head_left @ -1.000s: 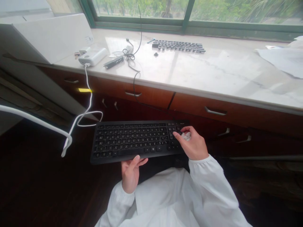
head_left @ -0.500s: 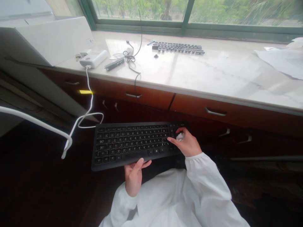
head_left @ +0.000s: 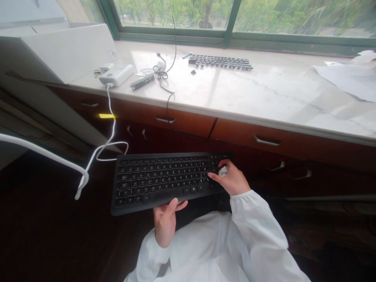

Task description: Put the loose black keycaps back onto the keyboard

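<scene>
A black keyboard (head_left: 164,178) with most keycaps off is held in the air in front of my body, its long side across the view. My left hand (head_left: 166,223) grips its near edge, thumb at the rim and the other fingers beneath. Over the keyboard's right end, my right hand (head_left: 232,178) is closed around a small crumpled white wad (head_left: 223,171), perhaps tissue, pressed to the number-key area. Parts of the keys there are hidden by the hand. On the counter, loose black keycaps (head_left: 220,62) lie in rows, with one separate keycap (head_left: 193,72) nearby.
The pale marble counter (head_left: 264,98) runs under the window. A white power strip (head_left: 117,75), a bundled black cable (head_left: 160,72) and a black stick-like object (head_left: 142,82) sit at the left. White papers (head_left: 349,80) lie right. A white cord (head_left: 110,133) hangs before the drawers.
The keyboard's left end has shifted slightly left and down. My right hand keeps the white wad at nearly the same spot. The camera view has tilted slightly.
</scene>
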Motion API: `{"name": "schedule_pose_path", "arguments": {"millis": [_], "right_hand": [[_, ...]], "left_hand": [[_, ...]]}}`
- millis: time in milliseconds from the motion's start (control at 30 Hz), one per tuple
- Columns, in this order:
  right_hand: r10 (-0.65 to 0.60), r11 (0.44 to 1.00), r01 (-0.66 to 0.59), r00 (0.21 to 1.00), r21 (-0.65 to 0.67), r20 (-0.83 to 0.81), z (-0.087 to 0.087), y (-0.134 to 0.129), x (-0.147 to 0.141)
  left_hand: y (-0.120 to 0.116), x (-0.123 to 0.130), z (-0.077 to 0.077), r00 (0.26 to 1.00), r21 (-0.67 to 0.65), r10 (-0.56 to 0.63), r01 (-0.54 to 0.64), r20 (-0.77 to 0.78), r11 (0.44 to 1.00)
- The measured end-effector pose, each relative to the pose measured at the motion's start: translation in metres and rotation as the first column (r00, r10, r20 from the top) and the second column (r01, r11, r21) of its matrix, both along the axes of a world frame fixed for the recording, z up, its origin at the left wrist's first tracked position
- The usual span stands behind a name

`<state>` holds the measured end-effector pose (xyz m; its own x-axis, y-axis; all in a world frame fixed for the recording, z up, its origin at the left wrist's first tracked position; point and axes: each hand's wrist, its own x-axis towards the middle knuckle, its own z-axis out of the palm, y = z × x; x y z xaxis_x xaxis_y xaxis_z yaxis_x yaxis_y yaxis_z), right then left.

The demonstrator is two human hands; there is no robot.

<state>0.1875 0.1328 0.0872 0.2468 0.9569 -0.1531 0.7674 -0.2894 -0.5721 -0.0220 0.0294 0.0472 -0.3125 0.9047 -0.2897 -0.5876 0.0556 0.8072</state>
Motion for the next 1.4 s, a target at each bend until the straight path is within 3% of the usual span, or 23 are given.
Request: {"name": "schedule_pose_path", "arguments": {"millis": [233, 433, 533, 600, 733, 867, 1000, 1300, 1400], "right_hand": [[0.016, 0.999, -0.019, 0.998, 0.045, 0.064, 0.006, -0.001, -0.009], [0.055, 0.998, -0.055, 0.998, -0.008, 0.044, 0.014, -0.006, -0.007], [0.062, 0.99, -0.064, 0.998, 0.123, 0.016, 0.019, -0.013, -0.005], [0.114, 0.96, -0.123, 0.992, 0.253, 0.048, 0.02, -0.02, -0.004], [0.269, 0.839, -0.338, 0.939, 0.426, 0.215, 0.019, -0.037, -0.006], [0.391, 0.733, -0.516, 0.852, 0.442, 0.347, 0.014, -0.049, -0.009], [0.467, 0.681, -0.619, 0.779, 0.391, 0.42, 0.011, -0.052, -0.013], [0.478, 0.68, -0.625, 0.775, 0.384, 0.414, 0.005, -0.051, -0.013], [0.427, 0.711, -0.557, 0.827, 0.428, 0.366, 0.006, -0.052, -0.009]], "left_hand": [[0.003, 0.004, 0.006, 1.0, -0.04, 0.005, -0.004, 0.016, 0.999], [0.004, 0.004, 0.005, 1.0, -0.068, 0.012, -0.01, 0.021, 0.998], [0.004, 0.003, 0.004, 0.999, -0.074, 0.017, -0.015, 0.034, 0.997], [0.004, 0.002, 0.005, 0.999, -0.076, 0.019, -0.016, 0.042, 0.997], [0.004, 0.0, 0.005, 0.999, -0.085, 0.024, -0.021, 0.036, 0.996], [0.006, 0.0, 0.004, 0.999, -0.076, 0.032, -0.03, 0.029, 0.997], [0.006, 0.0, 0.004, 0.999, -0.075, 0.04, -0.037, 0.029, 0.996], [0.006, 0.001, 0.003, 0.998, -0.073, 0.04, -0.037, 0.04, 0.997], [0.005, 0.0, 0.004, 0.999, -0.08, 0.038, -0.035, 0.031, 0.996]]}}
